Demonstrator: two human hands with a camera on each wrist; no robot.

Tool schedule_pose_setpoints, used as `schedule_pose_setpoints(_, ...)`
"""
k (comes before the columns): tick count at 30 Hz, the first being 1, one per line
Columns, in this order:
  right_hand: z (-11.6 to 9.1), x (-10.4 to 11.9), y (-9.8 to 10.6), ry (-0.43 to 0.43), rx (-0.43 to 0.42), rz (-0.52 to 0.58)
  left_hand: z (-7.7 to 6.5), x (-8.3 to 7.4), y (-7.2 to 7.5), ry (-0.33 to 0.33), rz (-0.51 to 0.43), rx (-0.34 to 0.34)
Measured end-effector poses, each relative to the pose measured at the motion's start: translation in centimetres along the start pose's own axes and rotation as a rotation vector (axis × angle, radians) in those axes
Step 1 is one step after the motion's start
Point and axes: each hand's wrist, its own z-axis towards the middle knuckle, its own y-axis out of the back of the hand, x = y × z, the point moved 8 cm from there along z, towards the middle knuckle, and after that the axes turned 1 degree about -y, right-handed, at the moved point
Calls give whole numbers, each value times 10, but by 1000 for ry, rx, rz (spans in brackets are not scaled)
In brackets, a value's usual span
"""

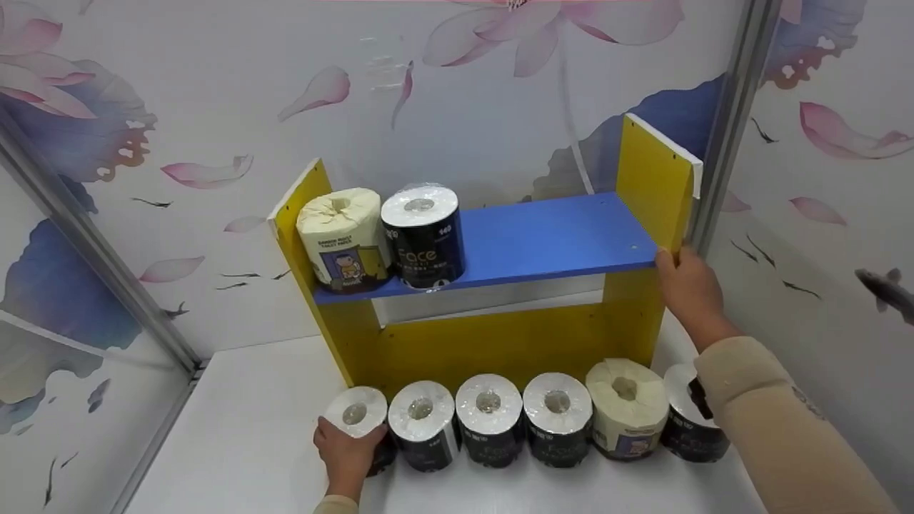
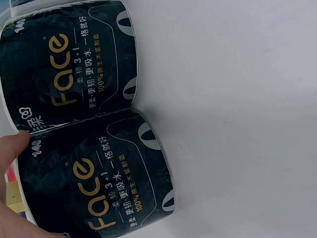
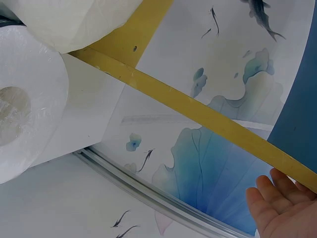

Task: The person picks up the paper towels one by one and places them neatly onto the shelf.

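Note:
My left hand grips the leftmost roll of toilet paper in the front row, its thumb showing at the top edge in the left wrist view. This roll has a dark "Face" wrapper and touches its neighbour. My right hand holds the front edge of the yellow right side panel of a small shelf, with the thumb inside and the fingers outside. On the blue board of this shelf stand a cream-wrapped roll and a dark-wrapped roll, side by side at the left end.
Along the shelf's foot runs a row of upright rolls, including dark ones, a cream one and a dark one partly behind my right sleeve. Flower-printed walls enclose the white table at the back and sides.

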Motion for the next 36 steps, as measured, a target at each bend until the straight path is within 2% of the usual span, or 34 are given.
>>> schedule_pose_setpoints(9, 0, 1, -1, 15, 3, -6, 2, 4, 2, 19, -19, -15)
schedule_pose_setpoints(18, 1, 4, 2, 59, -26, -24, 1, 3, 3, -18, -20, -20)
schedule_pose_setpoints(25, 1, 2, 1, 49, -12, -26, 3, 7, 2, 25, -37, -14)
schedule_pose_setpoints(31, 0, 1, 2, 49, -23, -26, 2, 8, 3, 19, -41, -16)
schedule_pose_setpoints(36, 0, 2, 3, 54, -28, -17, 4, 7, 2, 38, -45, -10)
